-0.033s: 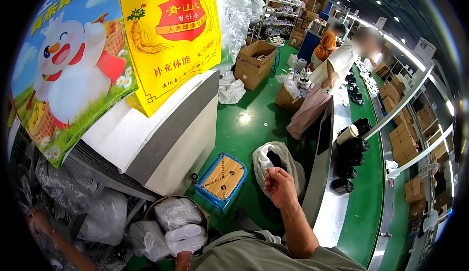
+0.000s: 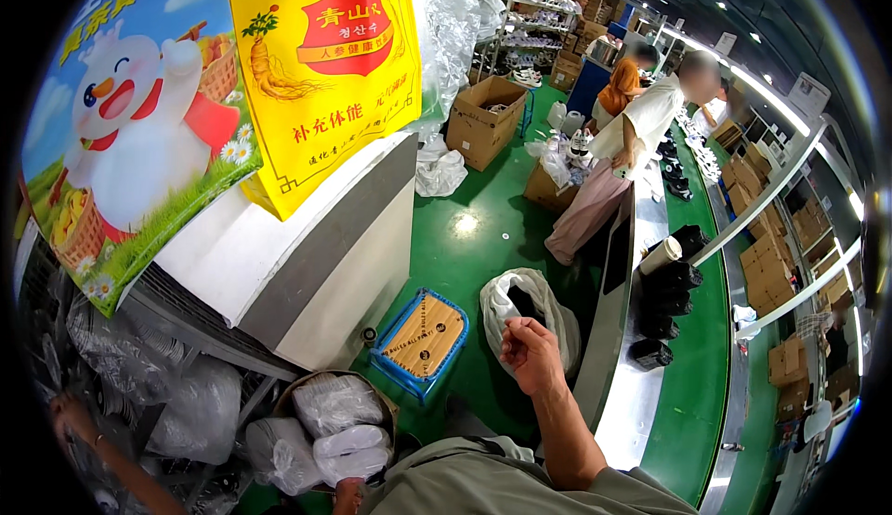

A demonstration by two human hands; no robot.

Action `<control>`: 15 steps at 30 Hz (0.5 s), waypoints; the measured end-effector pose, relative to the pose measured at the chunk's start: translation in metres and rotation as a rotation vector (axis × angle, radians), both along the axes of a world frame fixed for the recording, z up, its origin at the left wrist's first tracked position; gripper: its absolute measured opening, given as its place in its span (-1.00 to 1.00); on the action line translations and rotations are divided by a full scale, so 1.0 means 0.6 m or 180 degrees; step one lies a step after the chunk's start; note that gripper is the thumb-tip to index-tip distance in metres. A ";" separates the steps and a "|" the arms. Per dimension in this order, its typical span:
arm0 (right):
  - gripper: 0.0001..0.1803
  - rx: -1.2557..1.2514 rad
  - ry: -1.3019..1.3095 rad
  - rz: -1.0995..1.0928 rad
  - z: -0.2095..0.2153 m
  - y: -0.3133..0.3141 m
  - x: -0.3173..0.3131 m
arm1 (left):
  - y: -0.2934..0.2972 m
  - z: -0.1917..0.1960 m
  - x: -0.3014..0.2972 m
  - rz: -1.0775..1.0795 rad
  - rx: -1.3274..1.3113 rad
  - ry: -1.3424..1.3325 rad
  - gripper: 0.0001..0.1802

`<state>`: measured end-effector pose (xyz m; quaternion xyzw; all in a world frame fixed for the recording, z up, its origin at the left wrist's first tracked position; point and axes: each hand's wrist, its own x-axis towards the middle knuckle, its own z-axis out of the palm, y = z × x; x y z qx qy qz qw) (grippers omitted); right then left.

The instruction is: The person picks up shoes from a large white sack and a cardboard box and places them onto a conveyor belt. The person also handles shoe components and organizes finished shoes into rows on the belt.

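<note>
White bag [image 2: 567, 334] unmoved, right hand [image 2: 532, 355] curled as before

I find the hall brightly lit overall, chiefly by the tube light [image 2: 769, 99] above the belt [image 2: 692, 394], which burns out to white. I note one hot glare spot toward the middle of the floor [image 2: 446, 260] and strong sheen on the steel strip [image 2: 624, 408] at the belt's near left edge. The plastic [image 2: 451, 13] beside the yellow bag [image 2: 325, 78] is washed nearly white. Shadow is deep at my lower left. The right hand [image 2: 534, 355] reads sharp; the standing person's head [image 2: 699, 77] is blurred. Fisheye distortion bows the belt's edges; black fills my corners.
</note>
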<state>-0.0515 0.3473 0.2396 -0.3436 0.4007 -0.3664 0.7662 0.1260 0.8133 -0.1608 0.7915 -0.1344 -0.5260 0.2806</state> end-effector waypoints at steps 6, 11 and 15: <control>-0.88 -0.0036 -0.0134 0.0354 -0.022 0.019 0.010 | -0.013 0.039 -0.011 0.0532 0.0292 0.0248 -0.64; -0.87 0.0096 -0.0043 0.0511 -0.024 0.021 0.007 | -0.075 0.070 -0.009 0.1111 0.0414 0.0550 -0.67; -0.85 0.0051 0.0046 0.0688 -0.021 0.004 0.009 | -0.107 0.084 -0.015 0.1351 0.0364 0.0677 -0.69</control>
